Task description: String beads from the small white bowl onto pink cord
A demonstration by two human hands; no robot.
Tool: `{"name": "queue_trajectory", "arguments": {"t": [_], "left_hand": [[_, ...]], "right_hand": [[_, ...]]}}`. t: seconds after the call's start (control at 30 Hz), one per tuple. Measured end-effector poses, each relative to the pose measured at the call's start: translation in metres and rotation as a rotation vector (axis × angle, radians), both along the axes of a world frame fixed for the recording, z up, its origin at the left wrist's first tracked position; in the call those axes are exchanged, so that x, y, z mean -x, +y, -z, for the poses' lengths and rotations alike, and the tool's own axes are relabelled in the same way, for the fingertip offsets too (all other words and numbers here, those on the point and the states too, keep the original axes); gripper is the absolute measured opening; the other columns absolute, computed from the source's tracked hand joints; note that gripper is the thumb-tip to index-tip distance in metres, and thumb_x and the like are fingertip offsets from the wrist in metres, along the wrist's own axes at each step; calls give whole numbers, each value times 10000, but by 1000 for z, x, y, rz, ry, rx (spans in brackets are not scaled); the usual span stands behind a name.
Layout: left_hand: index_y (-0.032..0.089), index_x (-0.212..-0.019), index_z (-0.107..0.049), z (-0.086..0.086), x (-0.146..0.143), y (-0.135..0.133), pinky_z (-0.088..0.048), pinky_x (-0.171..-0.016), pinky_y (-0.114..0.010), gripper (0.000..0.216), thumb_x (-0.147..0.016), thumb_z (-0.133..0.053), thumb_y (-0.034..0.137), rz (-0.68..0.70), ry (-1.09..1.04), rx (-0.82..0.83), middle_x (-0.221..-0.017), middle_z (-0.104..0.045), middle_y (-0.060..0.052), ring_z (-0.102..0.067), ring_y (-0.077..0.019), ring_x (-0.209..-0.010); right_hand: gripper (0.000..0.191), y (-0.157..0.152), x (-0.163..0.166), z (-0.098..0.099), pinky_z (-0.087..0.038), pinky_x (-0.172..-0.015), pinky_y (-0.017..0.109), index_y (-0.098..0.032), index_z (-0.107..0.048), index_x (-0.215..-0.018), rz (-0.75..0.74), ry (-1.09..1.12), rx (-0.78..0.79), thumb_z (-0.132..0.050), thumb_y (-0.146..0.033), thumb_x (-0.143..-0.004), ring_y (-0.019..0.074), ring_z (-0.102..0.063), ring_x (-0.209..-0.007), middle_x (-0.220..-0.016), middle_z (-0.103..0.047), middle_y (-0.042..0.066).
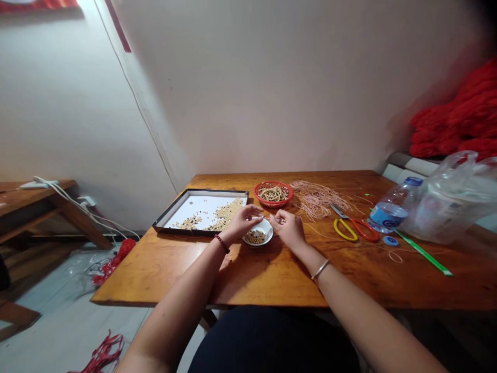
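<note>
Head view: left hand (248,218) looks loosely spread, right hand (288,228) curls in (can't tell from here if it's pinching), white bowl (267,229) of beads (255,237) between their fingers, probably for easy reach.

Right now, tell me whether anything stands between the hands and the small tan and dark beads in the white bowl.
Nothing visible does: the beads lie uncovered in the bowl, with the left hand near its far left edge and the right hand by its right side.
</note>
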State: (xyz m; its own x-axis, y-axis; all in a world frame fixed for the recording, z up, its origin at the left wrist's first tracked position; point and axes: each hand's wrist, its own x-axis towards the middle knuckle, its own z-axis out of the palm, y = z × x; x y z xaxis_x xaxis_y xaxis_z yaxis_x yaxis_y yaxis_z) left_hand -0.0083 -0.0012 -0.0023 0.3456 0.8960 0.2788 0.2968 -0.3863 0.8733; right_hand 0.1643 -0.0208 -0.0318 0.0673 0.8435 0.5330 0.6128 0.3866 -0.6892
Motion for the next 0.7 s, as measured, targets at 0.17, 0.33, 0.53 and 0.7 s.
{"name": "queue_trajectory", "arguments": {"t": [0.17, 0.33, 0.53, 0.7], "left_hand": [[129, -1016, -619, 2, 1, 2, -478, -780, -297, 337, -762, -664, 347, 18, 25, -24, -991, -664, -101, -615, -175, -885], [125, -1004, -614, 9, 2, 7, -481, -826, -324, 335, -769, -657, 360, 27, -20, -1, -1000, -664, -112, -621, -192, -926], [134, -985, -613, 14, 3, 9, -475, -846, -324, 313, -786, -641, 374, 59, -28, -12, -1001, -657, -100, -614, -182, -939], [139, -987, -616, 14, 4, 9, -470, -821, -300, 298, -790, -637, 362, 79, -21, -8, -987, -657, -85, -608, -167, -914]], "right_hand": [[348, 0, 2, 1, -223, -495, 228, -188, -419, -550, 0, -11, -21, -525, -409, -798, 91, -369, -476, -501, -436, -41], [364, -2, 2, -1, -222, -497, 231, -188, -403, -542, 78, 6, -21, -519, -416, -802, 92, -366, -471, -490, -443, -37], [360, -3, 1, -2, -239, -498, 228, -189, -419, -544, 49, -7, -30, -513, -419, -805, 91, -376, -462, -497, -474, -33], [347, -2, 1, -1, -240, -502, 226, -189, -415, -542, 41, -27, -32, -521, -399, -797, 90, -382, -470, -499, -468, -37]]}}
